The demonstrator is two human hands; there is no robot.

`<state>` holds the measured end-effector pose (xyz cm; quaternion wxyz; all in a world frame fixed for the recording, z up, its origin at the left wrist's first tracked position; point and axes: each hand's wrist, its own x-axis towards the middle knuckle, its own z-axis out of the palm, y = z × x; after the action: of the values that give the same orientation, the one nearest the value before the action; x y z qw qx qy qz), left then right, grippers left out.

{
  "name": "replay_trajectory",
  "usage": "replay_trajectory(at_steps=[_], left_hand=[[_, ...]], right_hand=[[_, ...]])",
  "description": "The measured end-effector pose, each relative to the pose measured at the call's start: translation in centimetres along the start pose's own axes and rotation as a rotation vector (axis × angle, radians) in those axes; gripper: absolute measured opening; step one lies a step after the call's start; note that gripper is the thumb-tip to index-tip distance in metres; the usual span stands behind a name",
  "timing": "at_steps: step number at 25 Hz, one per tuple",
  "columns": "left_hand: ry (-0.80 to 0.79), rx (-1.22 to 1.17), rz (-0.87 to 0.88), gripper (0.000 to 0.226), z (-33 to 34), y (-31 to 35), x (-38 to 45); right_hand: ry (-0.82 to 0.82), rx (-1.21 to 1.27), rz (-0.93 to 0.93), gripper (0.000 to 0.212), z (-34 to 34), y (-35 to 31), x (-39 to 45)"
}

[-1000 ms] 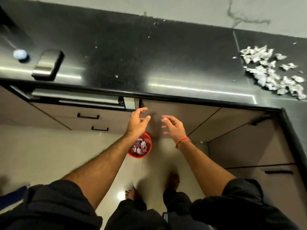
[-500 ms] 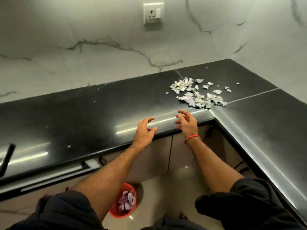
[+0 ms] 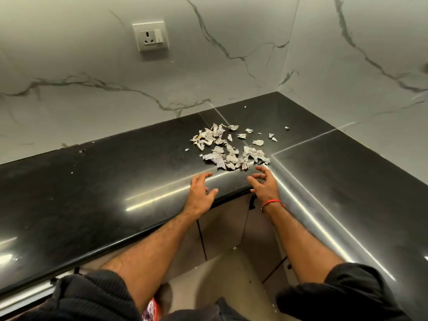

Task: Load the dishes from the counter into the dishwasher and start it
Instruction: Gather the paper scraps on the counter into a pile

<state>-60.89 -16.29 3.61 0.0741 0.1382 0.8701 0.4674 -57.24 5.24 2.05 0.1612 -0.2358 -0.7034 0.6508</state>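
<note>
Both hands hover over the front edge of the black granite counter [image 3: 97, 195], fingers spread and loosely curled, holding nothing. The left hand [image 3: 201, 193] sits a little apart from the right hand [image 3: 264, 186], which wears a red thread [image 3: 273, 202] at the wrist; the two face each other as if ready to scoop.

A second ago the same hands were held low, in front of the cabinet doors [image 3: 222, 230] and above a red bin on the floor. Since then they have risen to counter level and moved toward the corner, and the view has lifted with them. Judging by that, the person is going back for another handful.

Just beyond the fingertips lies a scatter of pale peel scraps [image 3: 228, 148], thin, dry-looking flakes bunched near the counter's inner corner, with stray bits farther back. Behind, a wall socket [image 3: 151, 37] sits in the marble-patterned backsplash [image 3: 69, 89].

No dishes and no dishwasher are in view, so the loading itself looks not yet begun; this appears to be clearing up beforehand.
</note>
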Motion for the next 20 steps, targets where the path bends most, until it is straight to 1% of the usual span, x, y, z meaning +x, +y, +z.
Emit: replay_trajectory(at_steps=[2, 5, 7, 9, 10, 12, 15, 20], left_hand=[[-0.048, 0.030, -0.012, 0.050, 0.6, 0.0, 1.5], [-0.140, 0.174, -0.010, 0.042, 1.6, -0.7, 4.8], [-0.230, 0.345, 0.031, 0.039, 2.7, -1.6, 7.3], [-0.295, 0.502, 0.035, 0.038, 3.6, -2.3, 9.2], [-0.307, 0.550, 0.025, 0.039, 3.9, -2.5, 10.1], [-0.311, 0.601, 0.003, 0.039, 4.4, -3.1, 12.1], [-0.342, 0.646, 0.010, 0.044, 4.6, -3.4, 14.7], [-0.411, 0.692, 0.017, 0.053, 3.8, -3.5, 20.7]], right_hand=[[-0.002, -0.102, 0.007, 0.038, -0.4, 0.7, 1.1], [-0.052, -0.419, -0.074, 0.032, -0.1, 1.4, 2.2], [-0.159, -0.640, -0.156, 0.031, 0.2, 2.2, 3.4], [-0.282, -0.812, -0.180, 0.032, 0.5, 3.1, 4.9], [-0.328, -0.879, -0.172, 0.033, 0.7, 3.4, 5.6], [-0.362, -1.004, -0.187, 0.035, 1.4, 3.7, 7.3], [-0.355, -1.127, -0.173, 0.041, 3.2, 3.3, 9.9], [-0.317, -1.188, -0.183, 0.047, 6.5, 2.7, 15.8]])
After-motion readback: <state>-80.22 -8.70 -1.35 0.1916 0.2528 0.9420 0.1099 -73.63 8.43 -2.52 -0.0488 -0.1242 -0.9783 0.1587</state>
